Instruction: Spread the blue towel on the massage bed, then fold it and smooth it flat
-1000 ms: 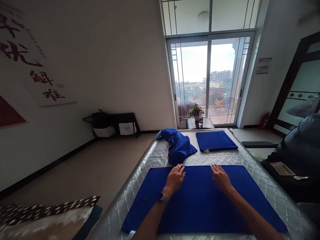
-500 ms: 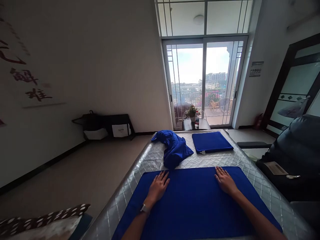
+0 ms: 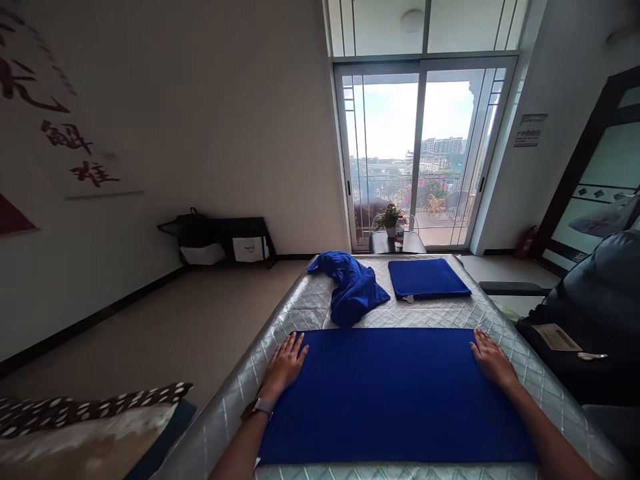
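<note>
A blue cloth (image 3: pixel 395 397) lies spread flat on the silvery quilted mattress (image 3: pixel 305 307). On its far left corner rests my left hand (image 3: pixel 284 367), palm down with the fingers stretched out. My right hand (image 3: pixel 493 358) lies flat in the same way on the far right corner. Neither hand grips anything. Beyond the cloth, a crumpled blue cloth (image 3: pixel 353 287) sits on the left, its near end close to the spread cloth's far edge. To the right of it is a neatly folded blue cloth (image 3: pixel 429 278) with a small white tag.
Patterned cushions (image 3: pixel 95 427) are at the lower left. A dark leather chair (image 3: pixel 590 300) stands to the right, bearing a brown card (image 3: pixel 557 337). Past the mattress, a small table (image 3: pixel 415 245) holds a potted plant (image 3: pixel 390 220) and a bottle (image 3: pixel 399 233) before sliding glass doors.
Both hands have slid outward, left and right, from the inner part of the cloth to its far corners. The cloth's near edge now shows. My view has shifted slightly.
</note>
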Available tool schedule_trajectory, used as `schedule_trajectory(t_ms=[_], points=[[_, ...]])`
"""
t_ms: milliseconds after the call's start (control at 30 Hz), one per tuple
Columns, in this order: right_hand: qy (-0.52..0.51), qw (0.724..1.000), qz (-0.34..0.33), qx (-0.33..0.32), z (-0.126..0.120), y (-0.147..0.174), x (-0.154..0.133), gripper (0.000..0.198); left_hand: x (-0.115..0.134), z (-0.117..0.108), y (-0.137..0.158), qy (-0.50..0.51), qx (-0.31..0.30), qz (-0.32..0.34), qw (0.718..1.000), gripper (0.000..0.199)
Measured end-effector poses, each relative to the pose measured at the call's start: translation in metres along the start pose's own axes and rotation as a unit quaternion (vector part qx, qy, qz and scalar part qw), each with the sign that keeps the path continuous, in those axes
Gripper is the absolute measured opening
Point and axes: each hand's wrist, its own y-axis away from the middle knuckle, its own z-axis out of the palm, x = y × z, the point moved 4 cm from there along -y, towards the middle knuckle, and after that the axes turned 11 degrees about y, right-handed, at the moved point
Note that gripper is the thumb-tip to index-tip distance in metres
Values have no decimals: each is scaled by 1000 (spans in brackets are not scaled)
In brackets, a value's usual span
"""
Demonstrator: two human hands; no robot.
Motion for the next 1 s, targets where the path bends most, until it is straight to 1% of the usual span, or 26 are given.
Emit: schedule_trajectory(t_ms=[100, 200, 267, 367, 433, 467, 533, 600, 667, 733, 800, 867, 900, 933, 1000], points=[[1, 1000, 1, 3, -4, 2, -1, 70, 0, -1, 0, 3, -11, -18, 1000, 62], [2, 1000, 3, -3, -13, 5, -3, 69, 5, -5, 2, -9, -14, -29, 999, 62], [7, 1000, 8, -15, -21, 6, -5, 67, 11, -8, 4, -22, -22, -33, 999, 62], [14, 999, 39, -16, -38, 9, -12, 65, 18, -16, 7, -35, -37, -44, 998, 62], [13, 999, 52, -2, -52, 11, -24, 63, 22, -24, 7, -36, -37, -49, 997, 61], [10, 999, 48, 6, -59, 12, -35, 63, 24, -29, 5, -35, -34, -50, 998, 61], [-2, 1000, 13, 22, -70, 16, -67, 61, 34, -39, 0, -30, -22, -47, 998, 59], [-20, 998, -43, 32, -79, 21, -112, 60, 56, -45, -7, -22, -5, -27, 999, 55], [-42, 993, -105, 33, -83, 27, -164, 59, 93, -43, -12, -6, 5, 17, 1000, 50], [-65, 985, -156, 27, -85, 34, -214, 59, 141, -30, -13, 18, -1, 77, 997, 45], [-83, 978, -189, 16, -84, 41, -252, 60, 188, -10, -9, 40, -15, 129, 991, 43], [-95, 975, -202, 5, -80, 45, -273, 61, 225, 11, -4, 54, -27, 161, 985, 46], [-98, 974, -204, 0, -78, 46, -277, 61, 237, 20, -2, 59, -32, 169, 983, 48], [-100, 974, -204, -4, -76, 46, -276, 62, 244, 26, 0, 62, -36, 173, 982, 50], [-99, 975, -197, -12, -71, 44, -263, 63, 243, 32, 2, 67, -43, 170, 982, 53]])
